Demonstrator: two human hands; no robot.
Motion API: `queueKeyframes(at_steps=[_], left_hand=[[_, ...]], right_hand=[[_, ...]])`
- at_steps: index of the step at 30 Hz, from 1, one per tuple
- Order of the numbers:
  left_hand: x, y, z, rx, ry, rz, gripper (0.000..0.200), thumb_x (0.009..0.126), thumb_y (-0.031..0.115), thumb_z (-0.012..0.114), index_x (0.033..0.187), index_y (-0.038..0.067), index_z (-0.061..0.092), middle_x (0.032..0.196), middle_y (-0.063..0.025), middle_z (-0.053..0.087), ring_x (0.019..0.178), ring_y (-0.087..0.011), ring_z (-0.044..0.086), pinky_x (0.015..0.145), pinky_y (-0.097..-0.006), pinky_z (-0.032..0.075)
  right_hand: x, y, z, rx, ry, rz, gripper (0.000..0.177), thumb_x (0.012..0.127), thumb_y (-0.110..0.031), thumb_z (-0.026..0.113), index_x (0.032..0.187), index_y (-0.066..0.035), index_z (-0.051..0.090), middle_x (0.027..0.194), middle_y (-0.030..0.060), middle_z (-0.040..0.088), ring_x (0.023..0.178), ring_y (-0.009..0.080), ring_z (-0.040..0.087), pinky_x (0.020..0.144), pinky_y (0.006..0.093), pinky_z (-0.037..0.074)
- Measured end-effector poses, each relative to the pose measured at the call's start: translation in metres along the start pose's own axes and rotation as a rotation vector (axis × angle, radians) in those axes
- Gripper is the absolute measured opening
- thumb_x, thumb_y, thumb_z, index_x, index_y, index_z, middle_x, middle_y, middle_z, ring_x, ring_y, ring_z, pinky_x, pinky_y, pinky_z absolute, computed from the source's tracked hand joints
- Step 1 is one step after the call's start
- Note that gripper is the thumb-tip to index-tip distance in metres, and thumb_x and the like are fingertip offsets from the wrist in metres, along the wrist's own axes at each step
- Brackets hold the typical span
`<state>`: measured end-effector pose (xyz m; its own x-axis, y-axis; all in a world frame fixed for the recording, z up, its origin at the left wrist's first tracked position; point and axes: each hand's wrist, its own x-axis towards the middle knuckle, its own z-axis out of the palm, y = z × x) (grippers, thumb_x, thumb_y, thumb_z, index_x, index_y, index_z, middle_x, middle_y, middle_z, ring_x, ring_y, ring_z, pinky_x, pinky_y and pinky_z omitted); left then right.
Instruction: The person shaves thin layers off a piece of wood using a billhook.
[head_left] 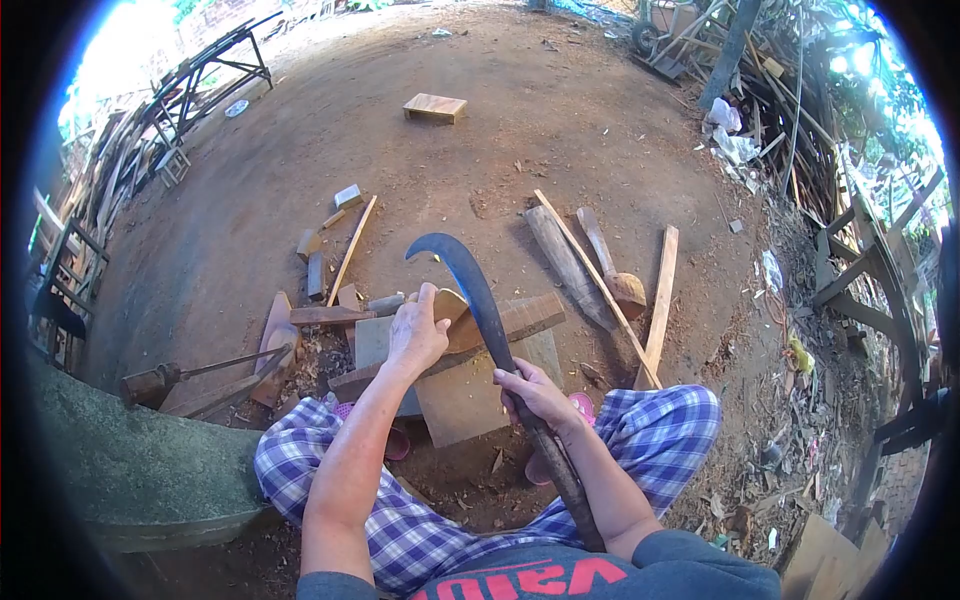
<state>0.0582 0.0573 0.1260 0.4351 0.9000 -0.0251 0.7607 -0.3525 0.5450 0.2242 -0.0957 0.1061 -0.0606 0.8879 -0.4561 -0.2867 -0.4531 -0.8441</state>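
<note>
My right hand (pixel 537 397) grips the wooden handle of a curved billhook (pixel 470 278), its dark blade raised with the hooked tip pointing left. My left hand (pixel 417 332) holds a small pale piece of wood (pixel 452 305) upright on a thick plank (pixel 520 318) that lies across a flat stone slab (pixel 470 395). The blade rests just right of the held piece, close to my left fingers. I sit low, with my knees in blue checked cloth on either side of the slab.
Bare dirt ground stretches ahead. Logs and slats (pixel 585 265) lie to the right of the slab, wood offcuts (pixel 320 270) to the left. A small wooden stool (pixel 435 107) stands farther off. A sledgehammer (pixel 160 380) leans on a concrete block at left. Scrap timber is piled along the right.
</note>
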Motion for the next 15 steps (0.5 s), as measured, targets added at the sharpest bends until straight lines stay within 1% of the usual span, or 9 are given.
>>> queueKeyframes(at_steps=[8,11,15], left_hand=[[0.0001,-0.0013,0.0025,0.003,0.017,0.007,0.048,0.082,0.013,0.068,0.121,0.008,0.041,0.116,-0.0236,0.057,0.109,-0.0446,0.055,0.090,-0.0527,0.043],[0.0011,-0.0036,0.0048,0.006,0.028,0.026,0.047,0.082,0.012,0.068,0.120,0.008,0.041,0.115,-0.0238,0.057,0.108,-0.0445,0.055,0.090,-0.0526,0.043],[0.0019,-0.0048,0.0063,0.018,0.031,0.033,0.046,0.081,0.011,0.068,0.118,0.007,0.041,0.113,-0.0241,0.057,0.107,-0.0446,0.056,0.089,-0.0523,0.043]], right_hand=[[0.0014,0.0034,0.0014,-0.031,0.032,-0.023,0.036,0.094,-0.036,0.062,0.111,-0.005,0.054,0.065,-0.0006,0.053,0.051,0.0081,0.052,0.046,0.0244,0.045],[-0.0013,0.0020,0.0027,-0.089,0.060,-0.040,0.035,0.094,-0.036,0.062,0.108,-0.005,0.054,0.065,-0.0008,0.054,0.051,0.0084,0.053,0.047,0.0245,0.045],[-0.0010,0.0078,0.0019,-0.267,0.121,-0.099,0.032,0.094,-0.034,0.063,0.102,-0.004,0.055,0.064,0.0012,0.057,0.052,0.0097,0.055,0.047,0.0254,0.047]])
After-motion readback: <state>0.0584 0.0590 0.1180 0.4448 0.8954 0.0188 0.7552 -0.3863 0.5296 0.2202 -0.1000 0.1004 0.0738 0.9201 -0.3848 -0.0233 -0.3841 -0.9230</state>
